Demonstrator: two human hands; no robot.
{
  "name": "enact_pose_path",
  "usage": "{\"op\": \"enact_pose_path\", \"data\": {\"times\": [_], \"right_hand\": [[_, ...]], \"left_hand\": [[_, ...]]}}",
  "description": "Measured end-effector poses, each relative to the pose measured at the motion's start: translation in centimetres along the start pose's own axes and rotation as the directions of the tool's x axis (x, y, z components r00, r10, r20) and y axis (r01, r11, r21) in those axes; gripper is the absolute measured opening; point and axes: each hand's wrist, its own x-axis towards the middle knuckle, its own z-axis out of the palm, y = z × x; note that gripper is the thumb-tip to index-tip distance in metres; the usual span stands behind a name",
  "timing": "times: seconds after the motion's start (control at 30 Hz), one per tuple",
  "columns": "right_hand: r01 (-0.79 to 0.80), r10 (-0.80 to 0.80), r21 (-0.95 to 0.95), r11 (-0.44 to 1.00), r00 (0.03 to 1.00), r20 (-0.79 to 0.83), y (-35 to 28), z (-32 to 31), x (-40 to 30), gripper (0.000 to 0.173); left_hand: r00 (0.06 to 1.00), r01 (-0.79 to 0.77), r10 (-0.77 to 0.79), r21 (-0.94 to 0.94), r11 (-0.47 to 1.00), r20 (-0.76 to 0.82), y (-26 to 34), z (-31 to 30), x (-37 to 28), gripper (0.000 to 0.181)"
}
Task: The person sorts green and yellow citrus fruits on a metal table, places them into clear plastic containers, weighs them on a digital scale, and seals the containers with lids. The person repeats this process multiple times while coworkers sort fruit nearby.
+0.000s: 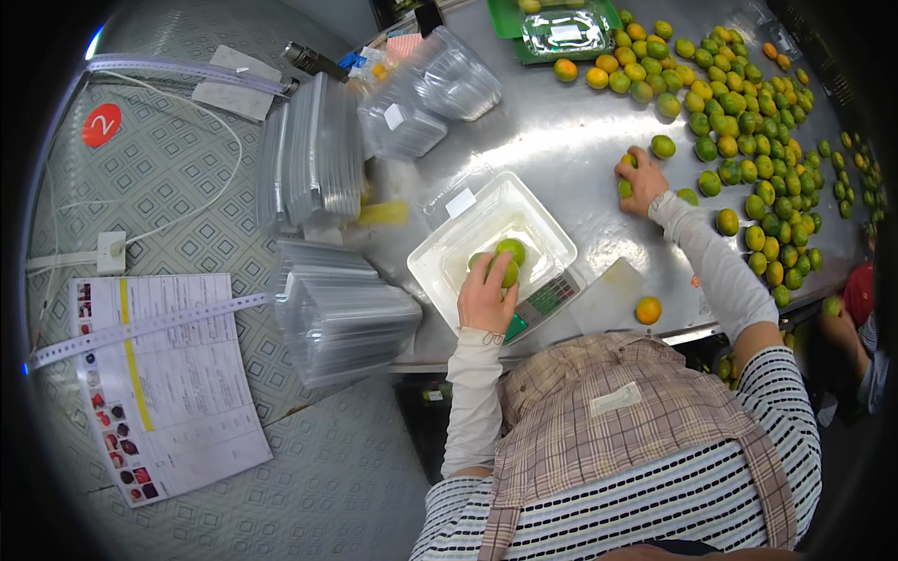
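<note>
My left hand reaches into a white tray and curls around green citrus fruits. Whether they rest on the bottom is hard to tell. The tray sits on a digital scale, whose keypad and green display show at the near right side. A clear plastic punnet seems to lie inside the tray, its lid with a white label folded out past the far left rim. Further right, my right hand grips yellow-green citrus fruits above the metal table. Its palm side is hidden.
Many loose mandarins spread over the table's right side; one orange mandarin lies near the front edge. Stacked clear punnets stand left. At the back is a filled green crate. A person is at far right.
</note>
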Motion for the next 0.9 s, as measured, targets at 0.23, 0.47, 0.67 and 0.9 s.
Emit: {"op": "enact_pose_path", "data": {"times": [0.23,0.47,0.67,0.9], "right_hand": [[-0.374,0.086,0.927,-0.006,0.924,0.373,-2.3,-1.9,-4.2,0.047],[-0.239,-0.125,0.967,-0.083,0.966,0.228,-13.6,-5.3,-6.7,0.043],[0.298,-0.380,0.754,0.585,0.922,-0.070,-22.6,-4.3,-6.2,0.051],[0.654,-0.588,0.366,0.662,0.756,-0.287,-23.6,-1.0,-3.8,0.040]], "left_hand": [[0.990,-0.126,0.127,0.032,0.992,-0.055,-2.5,-0.9,-0.4,0.044],[0.996,-0.081,0.086,0.122,0.989,-0.036,-1.7,0.7,-0.8,0.040],[0.912,0.046,-0.103,-0.149,0.988,-0.397,-2.2,0.0,-1.6,0.033],[0.847,0.248,-0.366,-0.323,0.913,-0.385,-3.1,-1.3,-3.8,0.033]]}}
